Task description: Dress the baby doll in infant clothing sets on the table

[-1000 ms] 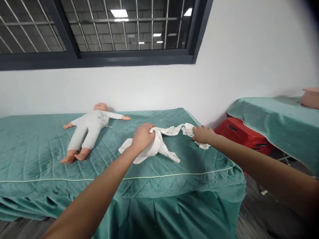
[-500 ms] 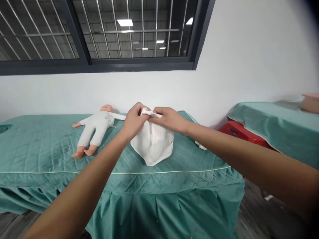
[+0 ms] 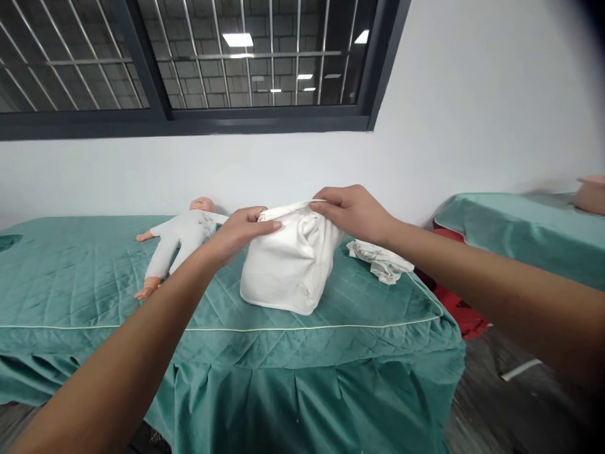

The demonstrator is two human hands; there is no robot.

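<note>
Right hand [image 3: 362, 214] now apart from left hand [image 3: 239, 231], grips pinched on white cloth [image 3: 281, 265] with tiny illegible marks [image 3: 263, 217]

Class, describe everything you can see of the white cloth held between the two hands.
The white cloth looks like soft fabric, with a bordered edge and a rounded lower-left corner. The left hand and right hand pinch its upper edge, which spans between them; below, it hangs with creases toward the right. It is over the green bed; whether its bottom touches is unclear.
</note>
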